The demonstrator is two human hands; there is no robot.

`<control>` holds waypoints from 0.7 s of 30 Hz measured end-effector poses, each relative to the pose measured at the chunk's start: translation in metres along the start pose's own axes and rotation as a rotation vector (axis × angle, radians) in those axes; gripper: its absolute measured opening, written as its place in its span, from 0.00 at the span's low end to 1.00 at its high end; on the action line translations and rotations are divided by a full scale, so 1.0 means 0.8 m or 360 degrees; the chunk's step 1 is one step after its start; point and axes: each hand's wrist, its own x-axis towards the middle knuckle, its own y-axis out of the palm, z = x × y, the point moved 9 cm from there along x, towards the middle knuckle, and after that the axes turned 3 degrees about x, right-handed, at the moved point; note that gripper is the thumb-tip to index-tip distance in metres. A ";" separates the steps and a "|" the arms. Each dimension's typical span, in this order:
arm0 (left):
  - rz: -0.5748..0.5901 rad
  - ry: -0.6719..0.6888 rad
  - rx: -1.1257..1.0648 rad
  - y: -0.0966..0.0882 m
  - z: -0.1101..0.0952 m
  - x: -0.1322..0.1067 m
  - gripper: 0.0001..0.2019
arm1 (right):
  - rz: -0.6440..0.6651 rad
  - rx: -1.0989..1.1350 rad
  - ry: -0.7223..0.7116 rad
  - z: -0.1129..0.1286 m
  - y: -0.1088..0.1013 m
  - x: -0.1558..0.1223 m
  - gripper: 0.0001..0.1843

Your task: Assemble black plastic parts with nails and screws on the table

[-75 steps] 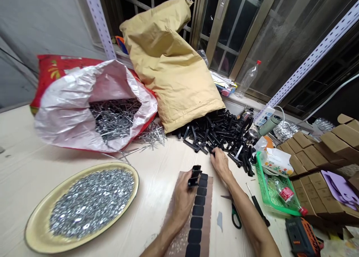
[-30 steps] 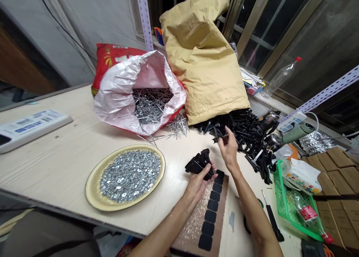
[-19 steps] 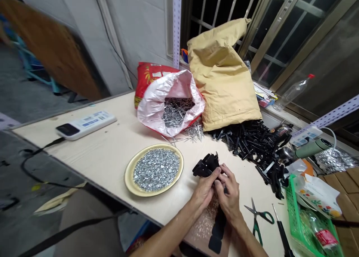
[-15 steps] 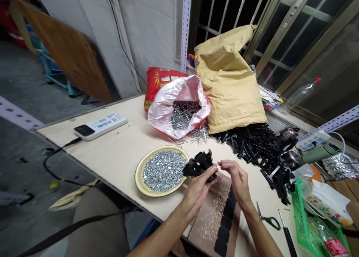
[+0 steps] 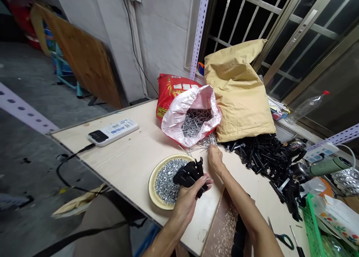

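Note:
My left hand [image 5: 187,201] is closed around a bunch of black plastic parts [image 5: 190,173], held over the right side of a yellowish dish [image 5: 152,192] of small silvery metal pieces [image 5: 167,182]. My right hand [image 5: 215,160] is at the loose silvery nail-like pins [image 5: 209,139] spilled below the mouth of a red bag [image 5: 175,84]. Its fingers are curled together and their tips are hidden, so whether a pin is in them does not show. More pins [image 5: 193,124] fill the bag's pale, open mouth.
Behind stands a tan paper sack [image 5: 241,100], with a heap of black plastic parts [image 5: 263,152] before it. A brown board [image 5: 217,227] with a row of black pieces lies beneath my right arm. Scissors [image 5: 283,240] and a green basket [image 5: 311,216] are at right, a white power bank [image 5: 114,132] at left.
My right hand has moved away from my left hand, forward to the spilled pins. My left hand still grips the black parts, now over the dish. The camera view has shifted.

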 end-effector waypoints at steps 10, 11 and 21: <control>0.0062 0.0174 0.0448 -0.004 -0.003 0.014 0.14 | -0.0045 0.0701 0.0107 -0.066 -0.089 -0.084 0.04; 0.0069 0.0198 0.0518 -0.002 -0.004 0.014 0.14 | -0.0086 0.1021 0.0048 -0.059 -0.101 -0.093 0.05; 0.0122 0.0268 0.0811 0.012 -0.010 0.004 0.12 | -0.0171 0.1036 -0.0671 0.012 -0.144 -0.134 0.07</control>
